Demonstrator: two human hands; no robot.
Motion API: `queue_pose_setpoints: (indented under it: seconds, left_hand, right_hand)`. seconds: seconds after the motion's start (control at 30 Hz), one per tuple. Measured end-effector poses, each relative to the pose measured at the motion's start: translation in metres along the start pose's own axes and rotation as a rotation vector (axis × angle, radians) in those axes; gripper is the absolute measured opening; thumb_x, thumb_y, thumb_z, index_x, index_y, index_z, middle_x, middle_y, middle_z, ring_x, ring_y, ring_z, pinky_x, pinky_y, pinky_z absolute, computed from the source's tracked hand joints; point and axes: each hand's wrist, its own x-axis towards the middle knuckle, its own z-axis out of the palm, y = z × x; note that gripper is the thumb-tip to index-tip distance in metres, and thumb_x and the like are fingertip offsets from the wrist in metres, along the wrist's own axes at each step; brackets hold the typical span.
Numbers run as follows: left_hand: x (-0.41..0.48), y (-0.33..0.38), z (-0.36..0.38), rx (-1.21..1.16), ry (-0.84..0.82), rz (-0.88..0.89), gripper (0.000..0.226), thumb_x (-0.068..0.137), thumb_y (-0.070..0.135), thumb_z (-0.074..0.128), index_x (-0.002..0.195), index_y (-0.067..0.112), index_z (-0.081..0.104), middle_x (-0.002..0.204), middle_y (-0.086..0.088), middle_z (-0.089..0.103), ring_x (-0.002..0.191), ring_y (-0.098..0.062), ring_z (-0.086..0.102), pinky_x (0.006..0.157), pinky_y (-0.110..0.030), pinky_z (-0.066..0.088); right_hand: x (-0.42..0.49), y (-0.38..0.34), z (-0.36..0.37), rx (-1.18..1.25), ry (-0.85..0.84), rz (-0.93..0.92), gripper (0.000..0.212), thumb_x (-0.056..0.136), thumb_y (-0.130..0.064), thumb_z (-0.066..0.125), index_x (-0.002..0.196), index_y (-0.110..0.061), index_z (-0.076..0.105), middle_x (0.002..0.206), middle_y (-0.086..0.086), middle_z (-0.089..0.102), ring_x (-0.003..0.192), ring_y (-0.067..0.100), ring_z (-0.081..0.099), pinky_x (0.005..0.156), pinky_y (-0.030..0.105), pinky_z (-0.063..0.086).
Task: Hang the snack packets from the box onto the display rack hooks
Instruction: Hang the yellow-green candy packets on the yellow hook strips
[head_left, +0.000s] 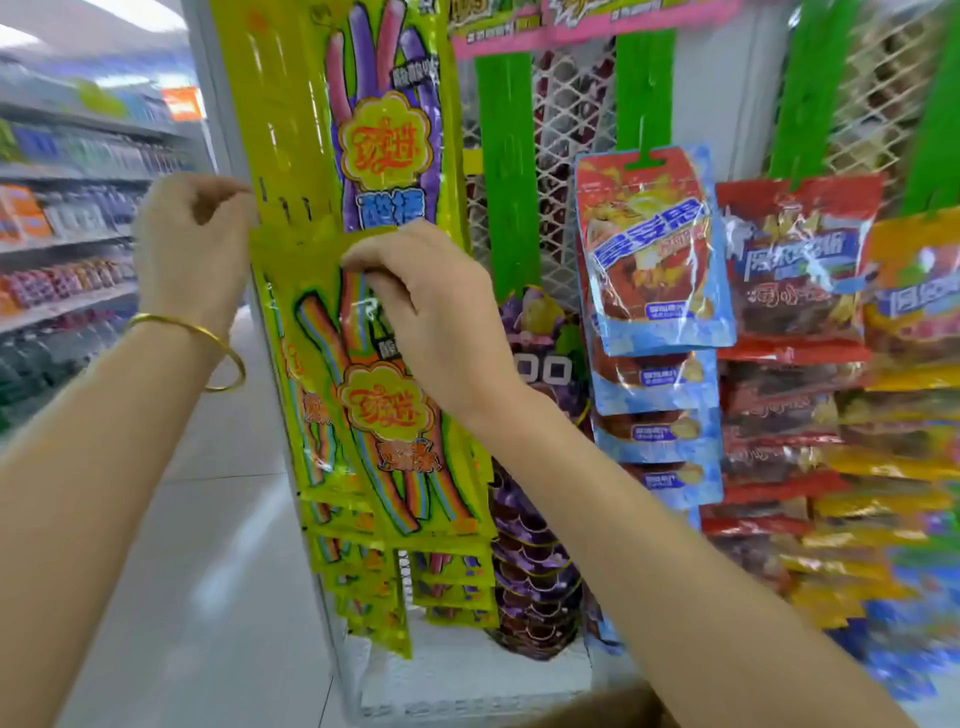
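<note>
The two bare forearms are lying nearest, the right forearm (701, 597) reaching up from the lower right and the left forearm (78, 493) from the lower left, with a thin gold bangle (221, 358) hanging at the left wrist.

The right hand (426, 322) is curling its fingers downward and pinching the top edge of a yellow packet (387, 415) printed with rainbow candy strips. The packet is hanging straight below this hand, and the wrist is crossing in front of its right side.

The left hand (195, 249) is closing into a narrow pinch on the left edge of the yellow hanging strip (280, 130), just above and to the left of the packet's top. The two hands are sitting at nearly the same height, with the packet's top edge running between them.

More yellow packets of the same kind are overlapping below the held one, down the strip. Above the hands, another yellow packet with purple and pink sticks (384, 130) is hanging on the same strip.

To the right, the white mesh rack (556, 156) is carrying green strips (501, 156) loaded with purple packets (530, 545), red-and-blue packets (654, 249) and red packets (795, 270). Far to the left, blurred shop shelves (67, 218) are standing beside a pale floor (208, 571).
</note>
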Motion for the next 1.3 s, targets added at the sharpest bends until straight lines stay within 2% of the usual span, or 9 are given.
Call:
queue_pose_setpoints:
  seconds: [0.13, 0.3, 0.47, 0.57, 0.63, 0.73, 1.03, 1.17, 1.3]
  left_hand:
    - [0.062, -0.005, 0.005, 0.030, 0.087, -0.027, 0.042, 0.067, 0.039, 0.047, 0.095, 0.014, 0.066, 0.094, -0.009, 0.065, 0.090, -0.025, 0.062, 0.086, -0.049, 0.051]
    - [0.094, 0.006, 0.011, -0.072, 0.028, -0.089, 0.015, 0.064, 0.036, 0.049, 0.061, 0.022, 0.050, 0.068, -0.009, 0.052, 0.061, -0.023, 0.050, 0.067, -0.039, 0.042]
    - [0.095, 0.016, 0.011, -0.180, -0.044, -0.127, 0.033, 0.072, 0.055, 0.056, 0.067, 0.023, 0.052, 0.080, -0.007, 0.054, 0.068, -0.021, 0.053, 0.066, -0.033, 0.047]
    - [0.092, 0.010, 0.006, -0.133, -0.137, -0.113, 0.036, 0.066, 0.060, 0.065, 0.068, 0.024, 0.062, 0.092, -0.012, 0.063, 0.083, -0.024, 0.058, 0.078, -0.042, 0.050]
    - [0.092, 0.005, 0.006, -0.175, -0.165, -0.117, 0.029, 0.063, 0.051, 0.072, 0.075, 0.024, 0.068, 0.097, -0.013, 0.069, 0.086, -0.028, 0.064, 0.086, -0.047, 0.052]
    - [0.092, 0.004, 0.013, -0.331, -0.209, -0.146, 0.004, 0.085, 0.020, 0.064, 0.083, 0.017, 0.066, 0.079, 0.001, 0.071, 0.071, -0.015, 0.067, 0.082, -0.039, 0.056]
    - [0.092, 0.003, 0.014, -0.475, -0.120, -0.267, 0.024, 0.085, -0.003, 0.056, 0.107, 0.004, 0.058, 0.087, -0.010, 0.064, 0.072, -0.017, 0.065, 0.074, -0.035, 0.056]
    - [0.090, 0.009, 0.015, -0.475, -0.084, -0.291, 0.017, 0.083, -0.007, 0.056, 0.087, 0.010, 0.058, 0.082, -0.011, 0.062, 0.070, -0.018, 0.063, 0.080, -0.039, 0.055]
    - [0.084, 0.010, 0.019, -0.478, -0.064, -0.286, 0.017, 0.085, 0.000, 0.059, 0.072, 0.012, 0.060, 0.057, -0.001, 0.065, 0.062, -0.017, 0.062, 0.081, -0.040, 0.054]
  right_hand:
    - [0.051, 0.004, 0.014, -0.043, 0.032, -0.001, 0.024, 0.079, 0.004, 0.053, 0.097, -0.003, 0.068, 0.093, 0.014, 0.065, 0.087, 0.032, 0.062, 0.074, 0.047, 0.049]
    - [0.099, 0.004, 0.035, -0.098, 0.077, 0.050, 0.027, 0.081, 0.006, 0.054, 0.101, -0.004, 0.069, 0.097, 0.012, 0.069, 0.091, 0.030, 0.063, 0.074, 0.046, 0.051]
    - [0.126, 0.008, 0.057, -0.210, 0.056, 0.105, 0.020, 0.081, 0.006, 0.053, 0.096, -0.001, 0.065, 0.093, 0.012, 0.067, 0.087, 0.032, 0.062, 0.074, 0.045, 0.051]
    - [0.130, 0.012, 0.062, -0.247, 0.037, 0.137, 0.017, 0.085, 0.002, 0.053, 0.096, -0.003, 0.064, 0.096, 0.012, 0.066, 0.089, 0.031, 0.062, 0.075, 0.044, 0.050]
    - [0.131, 0.014, 0.064, -0.278, 0.013, 0.141, 0.016, 0.085, 0.000, 0.054, 0.097, -0.004, 0.064, 0.101, 0.011, 0.063, 0.092, 0.031, 0.061, 0.078, 0.044, 0.049]
    - [0.132, 0.012, 0.062, -0.313, -0.025, 0.144, 0.017, 0.088, -0.002, 0.053, 0.101, -0.006, 0.063, 0.108, 0.011, 0.059, 0.097, 0.031, 0.060, 0.082, 0.044, 0.047]
    - [0.130, 0.001, 0.060, -0.378, -0.143, 0.170, 0.020, 0.088, -0.001, 0.052, 0.105, -0.004, 0.061, 0.106, 0.013, 0.062, 0.094, 0.031, 0.059, 0.077, 0.040, 0.050]
    - [0.130, -0.003, 0.056, -0.380, -0.157, 0.185, 0.019, 0.090, -0.003, 0.051, 0.105, -0.005, 0.061, 0.104, 0.012, 0.063, 0.093, 0.031, 0.058, 0.076, 0.039, 0.049]
    - [0.131, -0.005, 0.056, -0.374, -0.165, 0.211, 0.019, 0.090, -0.003, 0.051, 0.106, -0.005, 0.061, 0.104, 0.011, 0.063, 0.094, 0.030, 0.059, 0.076, 0.038, 0.049]
